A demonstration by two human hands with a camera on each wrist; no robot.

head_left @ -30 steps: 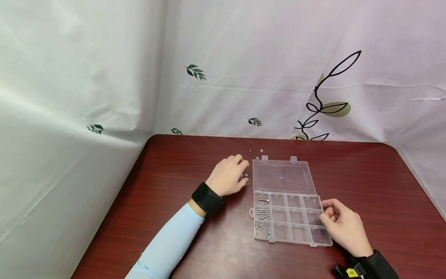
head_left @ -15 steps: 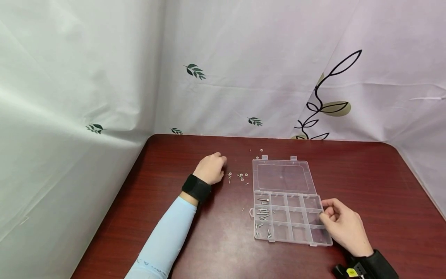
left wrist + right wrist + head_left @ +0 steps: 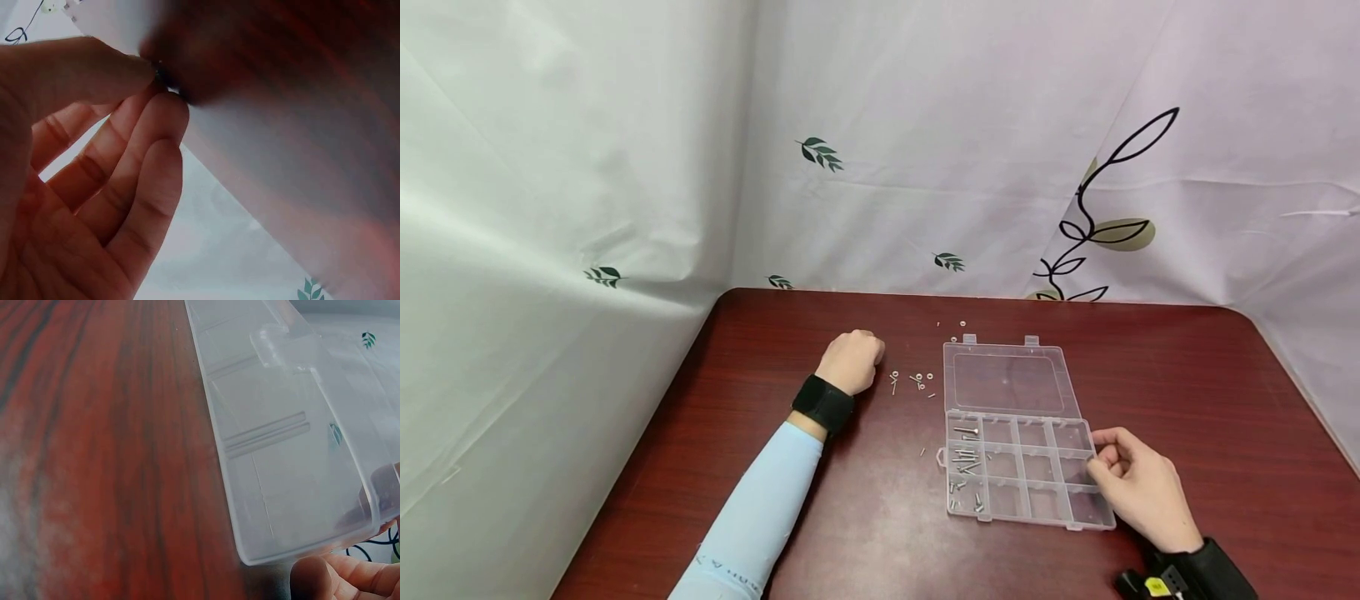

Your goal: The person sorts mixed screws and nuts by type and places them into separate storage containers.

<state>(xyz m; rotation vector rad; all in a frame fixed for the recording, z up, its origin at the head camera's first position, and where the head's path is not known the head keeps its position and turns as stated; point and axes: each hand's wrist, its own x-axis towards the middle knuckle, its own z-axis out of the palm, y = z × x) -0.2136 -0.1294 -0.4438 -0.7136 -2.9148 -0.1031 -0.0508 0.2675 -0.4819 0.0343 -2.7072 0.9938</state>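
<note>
A clear plastic compartment box (image 3: 1030, 524) lies on the table with its lid (image 3: 1011, 382) folded back. Its left column holds several small screws (image 3: 966, 457). My right hand (image 3: 1150, 496) grips the box's right edge between thumb and curled fingers; the right wrist view shows a fingertip (image 3: 310, 580) by the box corner. My left hand (image 3: 850, 362) is low over the table, left of the loose screws and nuts (image 3: 919, 379). In the left wrist view thumb and forefinger pinch a small dark piece (image 3: 165, 75), too blurred to name.
A couple of nuts (image 3: 962, 323) lie behind the lid. One tiny screw (image 3: 922, 452) is left of the box. The dark red table (image 3: 850, 533) is bordered by white patterned cloth (image 3: 880, 167) at the left and back.
My left hand has moved left, away from the loose screws and nuts beside the lid, uncovering them, and its fingers have drawn in. My right hand and the box stay put.
</note>
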